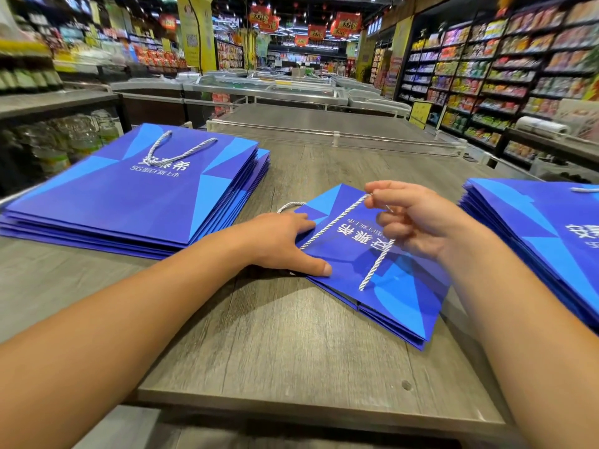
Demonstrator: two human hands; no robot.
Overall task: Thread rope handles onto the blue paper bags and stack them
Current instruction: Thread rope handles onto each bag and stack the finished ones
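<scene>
A flat blue paper bag lies in the middle of the grey table, its printed side up. My left hand presses on the bag's left edge, thumb on top. My right hand pinches a white twisted rope handle above the bag; one end hangs down over the print, and another white loop shows beyond the bag's far left corner. A stack of blue bags with a rope handle on top sits at the left. A second stack of blue bags lies at the right edge.
The grey wood-grain table has its front edge close to me. Beyond it stand a clear-railed display counter and freezer chests. Shop shelves line the right side, and bottles fill shelves at the left.
</scene>
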